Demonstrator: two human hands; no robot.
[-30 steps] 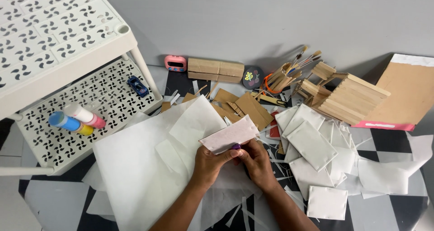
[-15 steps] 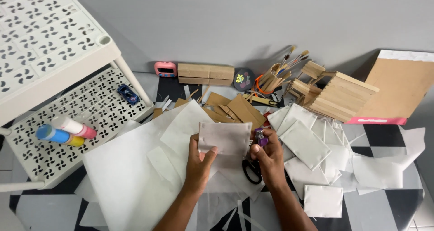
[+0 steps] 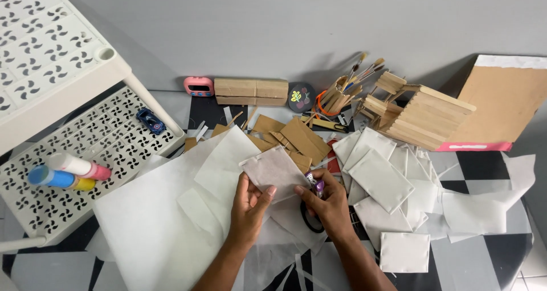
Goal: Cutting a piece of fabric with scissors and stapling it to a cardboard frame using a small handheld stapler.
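Note:
Both of my hands hold a small folded white paper packet above large white paper sheets. My left hand grips its lower left edge with thumb and fingers. My right hand pinches its lower right corner and also holds a small purple glue stick. Black-handled scissors lie partly hidden under my right hand. To the right lies a pile of several finished white packets.
A white perforated shelf at the left carries coloured tubes and a blue toy car. Along the wall stand a pink timer, a wooden block, brushes, a stick house, brown cardboard pieces and a board.
The packet has been lifted, turned and tilted between my hands. My right hand shifted from its top to its right corner, with the purple glue stick now showing.

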